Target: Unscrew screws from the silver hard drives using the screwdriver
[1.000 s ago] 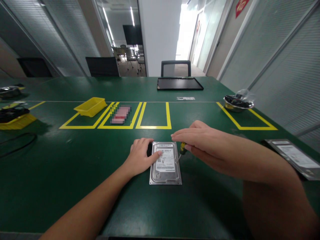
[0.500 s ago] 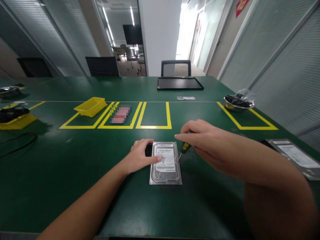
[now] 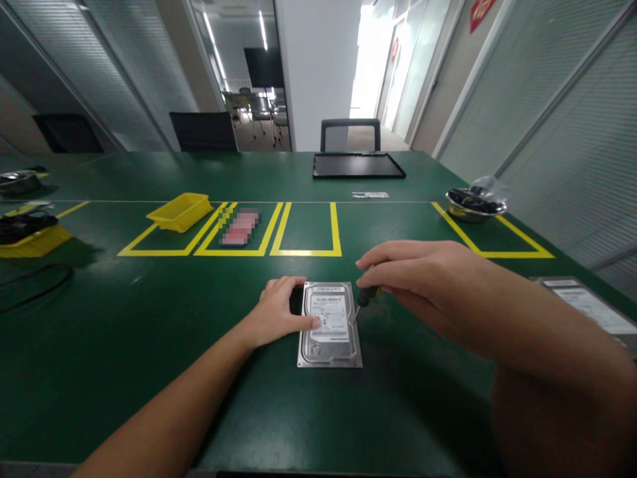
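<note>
A silver hard drive [image 3: 330, 325] with a white label lies flat on the green table [image 3: 149, 318] in front of me. My left hand [image 3: 279, 309] rests against its left edge, fingers curled over the side and thumb on the label. My right hand [image 3: 418, 272] is closed round a small screwdriver [image 3: 365, 296] with a black and yellow handle. The screwdriver's tip meets the drive's right edge near the top. Most of the handle is hidden under my fingers.
Yellow tape boxes mark the table beyond the drive; one holds a yellow tray [image 3: 180, 211], another a blurred pink item [image 3: 241, 228]. A metal bowl [image 3: 475, 203] sits far right, a second hard drive [image 3: 587, 307] at the right edge, a black panel [image 3: 357, 166] at the far side.
My right hand has drawn slightly to the right and its fingers have curled tighter round the screwdriver. The left hand and the drive have stayed put.
</note>
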### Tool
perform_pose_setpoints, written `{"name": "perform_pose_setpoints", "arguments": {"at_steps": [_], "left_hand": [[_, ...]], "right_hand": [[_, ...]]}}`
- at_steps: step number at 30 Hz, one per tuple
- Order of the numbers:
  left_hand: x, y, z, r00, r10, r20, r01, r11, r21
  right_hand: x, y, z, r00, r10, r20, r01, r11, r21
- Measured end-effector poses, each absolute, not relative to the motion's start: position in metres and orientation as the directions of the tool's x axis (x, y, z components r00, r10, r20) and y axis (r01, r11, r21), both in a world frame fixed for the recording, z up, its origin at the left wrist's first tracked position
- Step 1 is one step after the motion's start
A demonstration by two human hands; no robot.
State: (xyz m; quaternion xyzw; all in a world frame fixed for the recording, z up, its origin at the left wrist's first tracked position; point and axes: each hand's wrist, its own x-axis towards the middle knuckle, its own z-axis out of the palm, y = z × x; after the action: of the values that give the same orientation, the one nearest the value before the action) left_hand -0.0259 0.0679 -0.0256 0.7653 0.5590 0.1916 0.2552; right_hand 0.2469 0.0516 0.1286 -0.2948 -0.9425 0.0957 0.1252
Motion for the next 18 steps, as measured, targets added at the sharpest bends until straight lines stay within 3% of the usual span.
{"name": "perform_pose_setpoints", "arguments": {"at_steps": [10, 18], "left_hand": [[-0.0274, 0.0698, -0.0305, 0.315, 0.948, 0.032, 0.752, -0.271, 0.601], [-0.0251, 0.0694, -0.0273, 0.299, 0.954, 0.003, 0.766, -0.242, 0.595]], "right_hand": [[0.2480, 0.0490, 0.1300, -0.782, 0.610, 0.124, 0.563, 0.779, -0.276], [0.2393, 0.0490, 0.1319, -0.730, 0.676, 0.105, 0.651, 0.734, -0.194]]}}
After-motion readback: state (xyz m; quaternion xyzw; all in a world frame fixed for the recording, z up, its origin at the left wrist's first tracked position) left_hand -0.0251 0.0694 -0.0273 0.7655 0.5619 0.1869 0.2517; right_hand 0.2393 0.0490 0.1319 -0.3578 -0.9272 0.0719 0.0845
